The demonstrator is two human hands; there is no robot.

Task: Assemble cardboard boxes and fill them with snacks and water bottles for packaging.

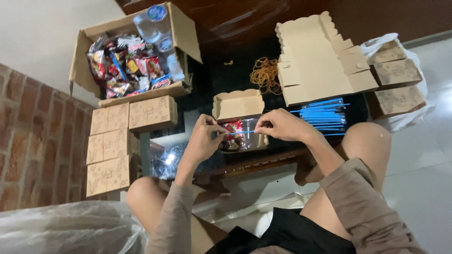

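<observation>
My left hand point(205, 136) and my right hand point(282, 124) each pinch one end of a thin blue straw point(241, 132), held level between them. Right under the straw stands an open small cardboard box point(238, 104) with its lid up; inside lie a red snack packet point(233, 128) and a clear plastic cup point(249, 138). A bundle of blue straws point(325, 115) lies just to the right of my right hand on the dark low table point(212, 89).
A big open carton point(181, 40) of snack packets and water bottles stands at the far left. Closed small boxes point(127, 127) are stacked on the left. Flat unfolded boxes point(320, 61), rubber bands point(264, 73) and a bag of boxes point(398, 77) lie at right.
</observation>
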